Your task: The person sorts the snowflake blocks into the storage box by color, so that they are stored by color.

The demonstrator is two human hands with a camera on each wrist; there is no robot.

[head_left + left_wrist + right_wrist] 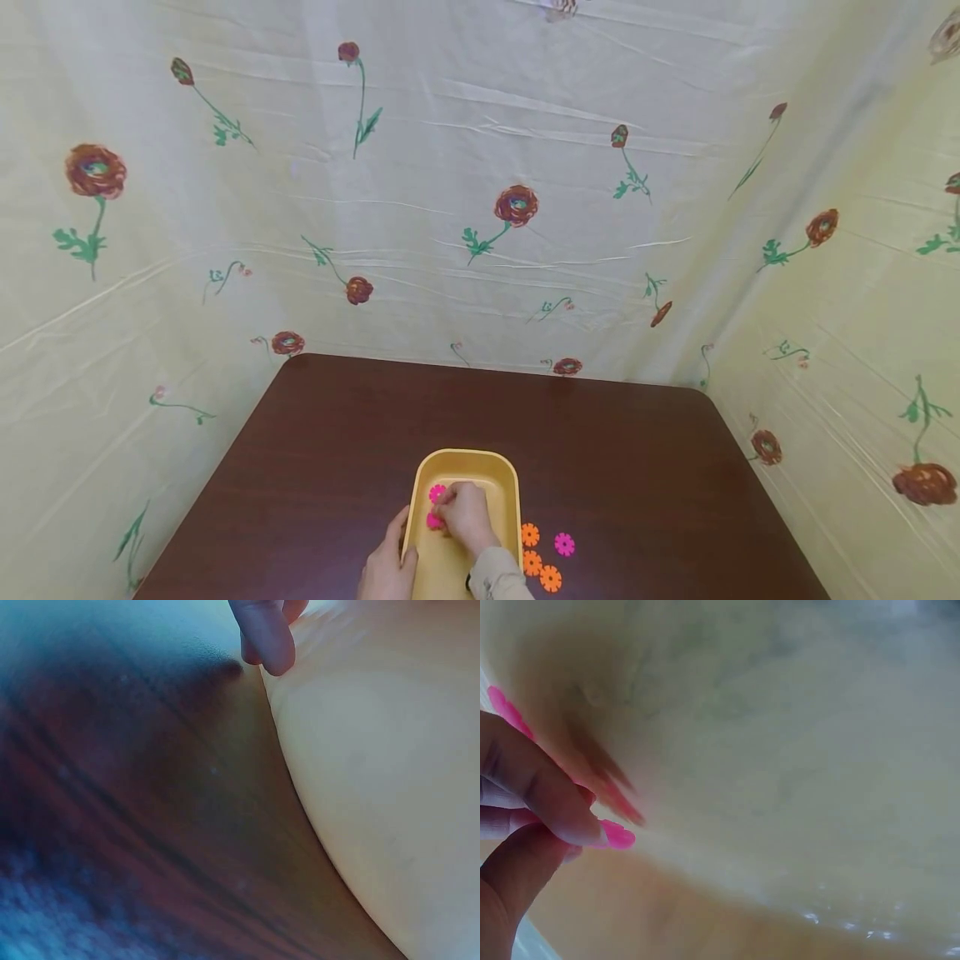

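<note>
While the yellow tray is steadied at its left rim by the left hand, a pink disc inside is pinched by the right hand.

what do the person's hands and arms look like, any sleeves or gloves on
Both hands are bare, with no gloves, rings or watch showing. The right hand comes out of a beige long sleeve with a snug cuff at the wrist. The left hand shows no sleeve in view; its wrist is cut off by the frame edge.
</note>
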